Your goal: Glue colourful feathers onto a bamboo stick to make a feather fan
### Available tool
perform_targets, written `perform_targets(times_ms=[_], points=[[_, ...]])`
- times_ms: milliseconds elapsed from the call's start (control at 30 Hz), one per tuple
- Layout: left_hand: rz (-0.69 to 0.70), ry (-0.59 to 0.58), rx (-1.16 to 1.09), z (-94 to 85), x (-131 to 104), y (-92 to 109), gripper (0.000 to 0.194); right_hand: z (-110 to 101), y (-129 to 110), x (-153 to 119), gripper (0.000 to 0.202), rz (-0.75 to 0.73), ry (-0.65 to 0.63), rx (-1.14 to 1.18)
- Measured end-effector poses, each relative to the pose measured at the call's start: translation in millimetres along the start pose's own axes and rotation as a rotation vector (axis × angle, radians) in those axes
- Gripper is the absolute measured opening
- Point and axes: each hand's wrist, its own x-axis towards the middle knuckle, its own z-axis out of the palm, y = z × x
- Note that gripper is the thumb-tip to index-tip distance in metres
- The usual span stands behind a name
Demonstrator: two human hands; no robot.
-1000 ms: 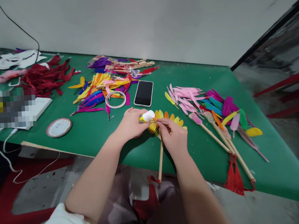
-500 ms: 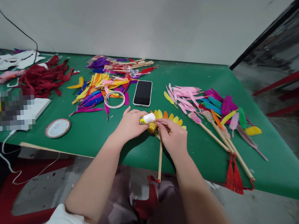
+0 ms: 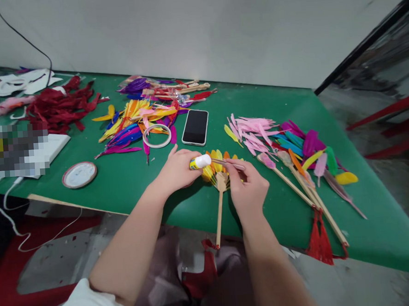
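Note:
Above the table my left hand (image 3: 180, 167) is closed around a glue stick (image 3: 200, 161) with a yellow label and a white end pointing right. My right hand (image 3: 248, 187) pinches a slim pair of tweezers (image 3: 233, 164); their tip reaches to the white end of the glue stick. Beneath both hands lies a feather fan (image 3: 221, 182) with a fanned row of yellow and orange feathers on a wooden handle. Part of its feathers is hidden by my hands. A red tassel (image 3: 210, 245) hangs from the handle's lower end, past the table edge.
A phone (image 3: 195, 127) and a roll of tape (image 3: 157, 136) lie beyond my hands. Pink feathers (image 3: 255, 129) and wooden fan handles (image 3: 314, 197) are on the right. Colored feathers (image 3: 133, 118), dark red strips (image 3: 59, 106) and a round lid (image 3: 79, 175) lie left on the green table (image 3: 278, 227).
My right hand has shifted slightly right with the tweezers, uncovering the wooden head of the fan. My left hand and the glue stick have barely moved.

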Motion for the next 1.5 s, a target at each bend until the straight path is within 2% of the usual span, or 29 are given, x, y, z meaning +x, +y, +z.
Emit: perform_targets(times_ms=[800, 1033, 1200, 1300, 1400, 1500], points=[[0.018, -0.042, 0.005, 1.5, 0, 3, 0.024, 0, 1, 0, 0.011, 0.019, 0.005, 0.024], [-0.004, 0.000, -0.091, -1.6, 0, 4, 0.022, 0, 2, 0, 0.012, 0.032, 0.007, 0.046], [0.001, 0.098, -0.175, -4.8, -1, 2, 0.019, 0, 3, 1, 0.012, 0.073, 0.010, 0.091], [-0.076, 0.197, -0.272, -6.0, -2, 1, 0.017, -1, 6, 2, 0.019, 0.162, 0.024, 0.173], [-0.176, 0.322, -0.446, -9.1, -4, 1, 0.017, -1, 8, 4, 0.027, 0.277, 0.018, 0.322], [-0.212, 0.501, -0.605, -15.2, -4, -1, 0.015, 0, 7, 6, 0.021, 0.377, 0.009, 0.512]])
